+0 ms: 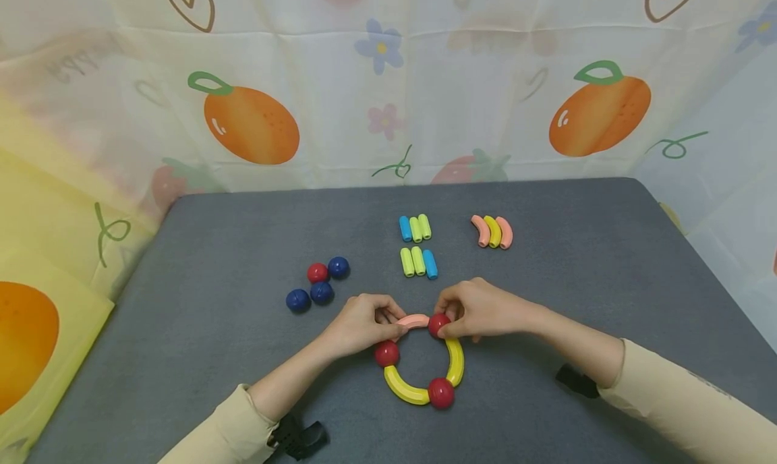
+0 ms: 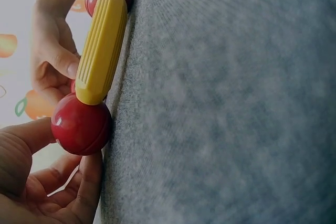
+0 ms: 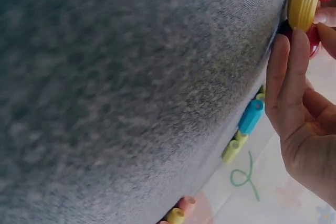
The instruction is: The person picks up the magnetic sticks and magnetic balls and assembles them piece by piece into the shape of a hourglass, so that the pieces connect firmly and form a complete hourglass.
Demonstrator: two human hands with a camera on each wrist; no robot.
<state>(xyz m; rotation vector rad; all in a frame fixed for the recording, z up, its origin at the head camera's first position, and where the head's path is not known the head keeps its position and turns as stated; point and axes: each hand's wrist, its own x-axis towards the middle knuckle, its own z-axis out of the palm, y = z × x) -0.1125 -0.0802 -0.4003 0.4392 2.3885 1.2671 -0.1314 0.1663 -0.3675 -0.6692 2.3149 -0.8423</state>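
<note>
On the grey table, red balls and curved rods form a ring. Two yellow curved rods [image 1: 405, 387] run along its front and right side, joined at a front red ball [image 1: 441, 393]. My left hand [image 1: 363, 324] pinches the left end of a pink curved rod [image 1: 415, 322], just above the left red ball [image 1: 386, 353]. The pink rod's other end meets the upper right red ball [image 1: 437, 323], which my right hand [image 1: 485, 307] grips between thumb and fingers. In the left wrist view that pink rod is hidden behind the left red ball [image 2: 81, 124].
Left of the ring lie a loose red ball [image 1: 317, 273] and several dark blue balls [image 1: 322, 293]. Behind it are two rows of short green and blue rods [image 1: 417, 262]. Farther right sit pink and yellow curved rods [image 1: 492, 232]. A printed cloth [image 1: 413, 113] hangs behind the table.
</note>
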